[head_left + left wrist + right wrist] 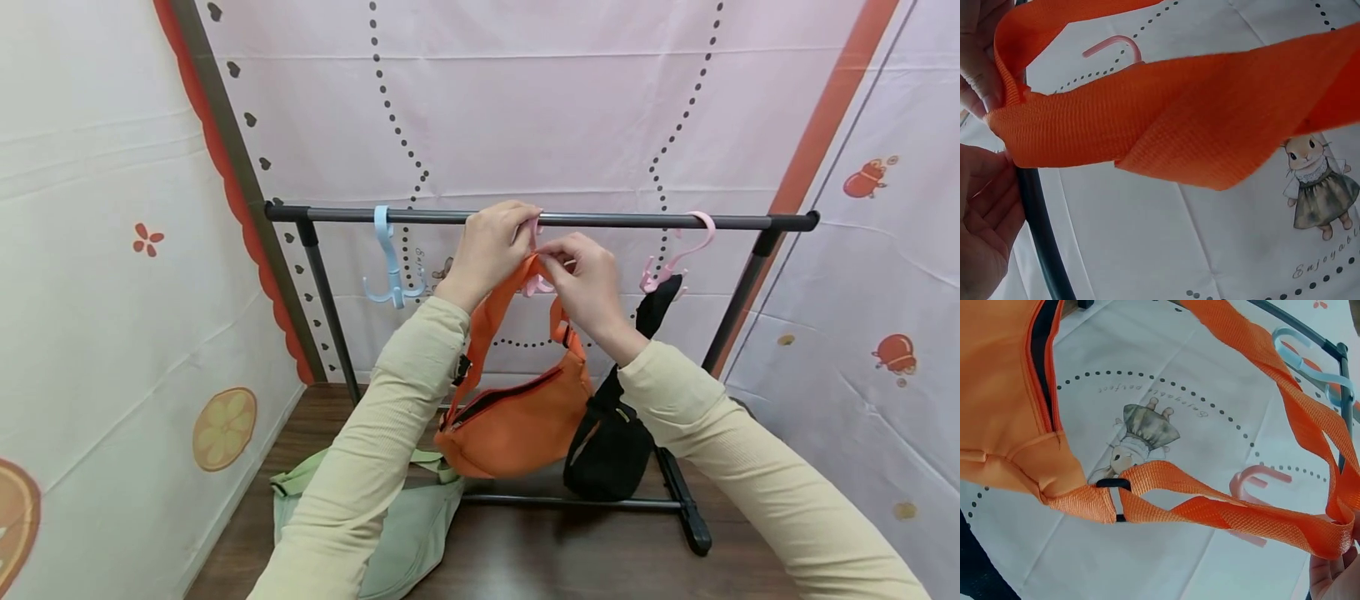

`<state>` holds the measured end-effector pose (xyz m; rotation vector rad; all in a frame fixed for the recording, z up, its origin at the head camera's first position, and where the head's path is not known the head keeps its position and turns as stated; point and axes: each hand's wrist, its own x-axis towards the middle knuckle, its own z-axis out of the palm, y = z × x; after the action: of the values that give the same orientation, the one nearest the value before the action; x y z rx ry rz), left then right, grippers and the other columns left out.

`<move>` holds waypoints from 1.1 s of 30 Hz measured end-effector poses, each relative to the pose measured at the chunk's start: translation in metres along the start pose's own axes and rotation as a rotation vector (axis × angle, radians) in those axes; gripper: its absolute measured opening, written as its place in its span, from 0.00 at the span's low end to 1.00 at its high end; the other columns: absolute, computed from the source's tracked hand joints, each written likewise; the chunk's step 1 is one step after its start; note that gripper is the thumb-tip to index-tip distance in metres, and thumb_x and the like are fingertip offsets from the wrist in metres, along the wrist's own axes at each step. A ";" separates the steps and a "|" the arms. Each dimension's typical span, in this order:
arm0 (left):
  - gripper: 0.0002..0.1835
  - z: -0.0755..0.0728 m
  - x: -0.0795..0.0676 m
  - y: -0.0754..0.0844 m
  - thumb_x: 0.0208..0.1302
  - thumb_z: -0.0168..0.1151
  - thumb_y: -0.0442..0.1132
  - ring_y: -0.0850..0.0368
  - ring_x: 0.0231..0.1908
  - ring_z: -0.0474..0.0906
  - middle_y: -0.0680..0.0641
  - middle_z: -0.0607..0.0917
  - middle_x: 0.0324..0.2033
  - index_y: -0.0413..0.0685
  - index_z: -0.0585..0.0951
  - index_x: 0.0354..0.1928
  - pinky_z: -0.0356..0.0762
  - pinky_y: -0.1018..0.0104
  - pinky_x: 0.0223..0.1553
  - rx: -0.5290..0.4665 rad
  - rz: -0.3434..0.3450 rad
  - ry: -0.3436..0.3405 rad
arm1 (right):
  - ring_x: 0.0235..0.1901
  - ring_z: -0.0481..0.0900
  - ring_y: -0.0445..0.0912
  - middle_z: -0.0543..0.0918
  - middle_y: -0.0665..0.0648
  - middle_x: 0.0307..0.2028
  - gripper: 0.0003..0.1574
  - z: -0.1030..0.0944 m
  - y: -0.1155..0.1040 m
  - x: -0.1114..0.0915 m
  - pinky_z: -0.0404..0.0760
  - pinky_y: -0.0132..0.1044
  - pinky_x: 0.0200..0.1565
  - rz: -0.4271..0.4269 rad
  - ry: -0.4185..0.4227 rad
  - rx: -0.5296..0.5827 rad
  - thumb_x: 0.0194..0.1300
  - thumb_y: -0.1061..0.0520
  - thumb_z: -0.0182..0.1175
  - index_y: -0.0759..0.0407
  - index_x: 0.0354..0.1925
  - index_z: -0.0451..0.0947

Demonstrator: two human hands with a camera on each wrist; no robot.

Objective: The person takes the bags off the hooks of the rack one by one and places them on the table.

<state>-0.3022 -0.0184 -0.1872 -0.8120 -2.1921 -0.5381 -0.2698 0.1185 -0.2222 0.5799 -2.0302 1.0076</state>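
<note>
An orange waist bag (pixel 517 425) hangs by its webbing strap (pixel 487 321) below a clothes rail. My right hand (pixel 588 279) pinches the top of that strap just under the rail. Close beside it, my left hand (pixel 491 250) holds the upper part of the middle pink hook (pixel 537 286), whose lower prongs show behind the strap. In the left wrist view, the strap (pixel 1166 119) is folded over and hides most of the hook. The bag's zipper (pixel 1047 369) gapes partly in the right wrist view, where a buckle ring (pixel 1113 483) joins bag and strap.
Along the black rail (pixel 345 215) hang a blue hook (pixel 390 258) at left and another pink hook (pixel 701 233) at right. A black bag (pixel 611 450) hangs from the right one. On the brown floor (pixel 517 550) lies a pale green bag (pixel 412 525).
</note>
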 end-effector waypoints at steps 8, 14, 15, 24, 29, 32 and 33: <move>0.13 -0.001 0.001 -0.001 0.65 0.50 0.34 0.56 0.42 0.79 0.49 0.84 0.40 0.45 0.82 0.45 0.74 0.64 0.46 -0.025 -0.035 0.009 | 0.30 0.80 0.45 0.81 0.57 0.30 0.05 0.001 -0.003 -0.008 0.77 0.30 0.31 -0.017 -0.013 0.009 0.58 0.65 0.60 0.65 0.32 0.83; 0.14 0.001 -0.007 -0.010 0.66 0.50 0.35 0.58 0.48 0.76 0.48 0.82 0.46 0.44 0.80 0.49 0.69 0.70 0.51 -0.223 -0.079 0.062 | 0.29 0.80 0.44 0.81 0.57 0.29 0.05 0.000 -0.003 -0.014 0.78 0.30 0.31 -0.042 -0.023 0.030 0.58 0.66 0.60 0.64 0.32 0.83; 0.14 0.002 -0.011 -0.011 0.65 0.51 0.35 0.58 0.49 0.75 0.47 0.81 0.47 0.43 0.79 0.50 0.68 0.71 0.53 -0.264 -0.090 0.088 | 0.29 0.80 0.45 0.81 0.57 0.29 0.05 0.000 -0.003 -0.015 0.77 0.30 0.31 -0.047 -0.021 0.038 0.58 0.67 0.59 0.64 0.32 0.82; 0.26 0.019 -0.083 -0.019 0.60 0.57 0.42 0.52 0.56 0.70 0.42 0.76 0.54 0.40 0.69 0.59 0.64 0.63 0.58 -0.357 -0.133 0.264 | 0.29 0.79 0.45 0.81 0.58 0.29 0.05 -0.006 -0.008 -0.024 0.78 0.34 0.31 -0.050 -0.011 0.080 0.57 0.67 0.60 0.65 0.32 0.82; 0.40 0.024 -0.132 -0.015 0.56 0.62 0.48 0.53 0.58 0.67 0.44 0.70 0.59 0.49 0.56 0.68 0.65 0.52 0.57 -0.419 -0.238 0.120 | 0.30 0.78 0.44 0.81 0.57 0.31 0.05 -0.010 -0.012 -0.029 0.78 0.32 0.32 -0.026 -0.037 0.080 0.59 0.66 0.59 0.64 0.34 0.82; 0.44 0.025 -0.155 -0.011 0.53 0.66 0.46 0.53 0.58 0.67 0.45 0.69 0.60 0.51 0.54 0.69 0.67 0.51 0.55 -0.430 -0.244 0.076 | 0.30 0.78 0.44 0.81 0.57 0.31 0.06 -0.013 -0.015 -0.030 0.78 0.31 0.32 -0.023 -0.037 0.087 0.58 0.66 0.59 0.64 0.34 0.82; 0.44 0.025 -0.161 -0.010 0.53 0.66 0.45 0.53 0.58 0.67 0.45 0.69 0.60 0.50 0.53 0.69 0.67 0.51 0.55 -0.430 -0.242 0.069 | 0.30 0.78 0.44 0.81 0.56 0.31 0.06 -0.014 -0.016 -0.031 0.78 0.31 0.33 -0.025 -0.034 0.088 0.58 0.66 0.59 0.64 0.34 0.82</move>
<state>-0.2346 -0.0732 -0.3258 -0.7303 -2.1526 -1.1691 -0.2347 0.1222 -0.2345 0.6716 -2.0115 1.0834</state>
